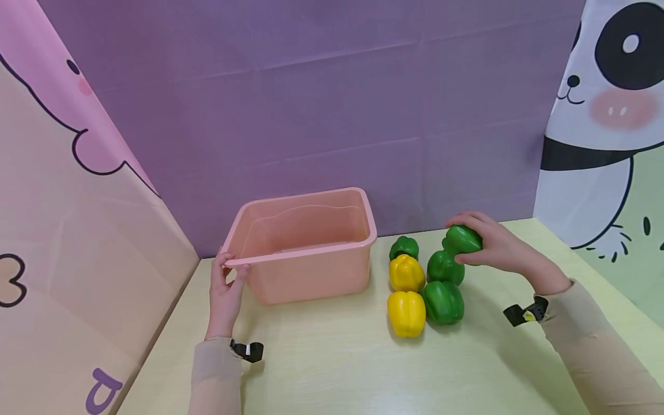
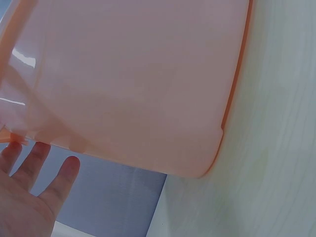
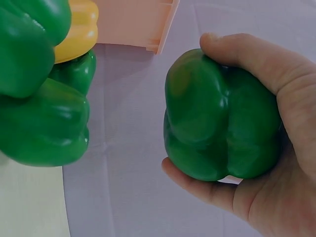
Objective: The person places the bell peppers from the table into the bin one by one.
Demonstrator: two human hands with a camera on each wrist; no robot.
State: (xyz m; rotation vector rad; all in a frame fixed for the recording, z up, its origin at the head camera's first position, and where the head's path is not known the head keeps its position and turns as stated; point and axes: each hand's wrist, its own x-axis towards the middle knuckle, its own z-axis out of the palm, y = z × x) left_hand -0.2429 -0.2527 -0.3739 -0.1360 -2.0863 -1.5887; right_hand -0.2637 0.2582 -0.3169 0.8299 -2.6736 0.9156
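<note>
On table: four green peppers (image 1: 443,301); two yellow peppers (image 1: 406,312); one bin (image 1: 306,271)

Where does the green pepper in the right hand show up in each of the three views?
Head view: the held green pepper is right of centre, in the right hand, above the other peppers.
Left wrist view: not in it; only the pink tub and the left hand show.
Right wrist view: it fills the centre right, gripped by the right hand.
Shared landmark: the pink tub, also at top centre of the right wrist view.
</note>
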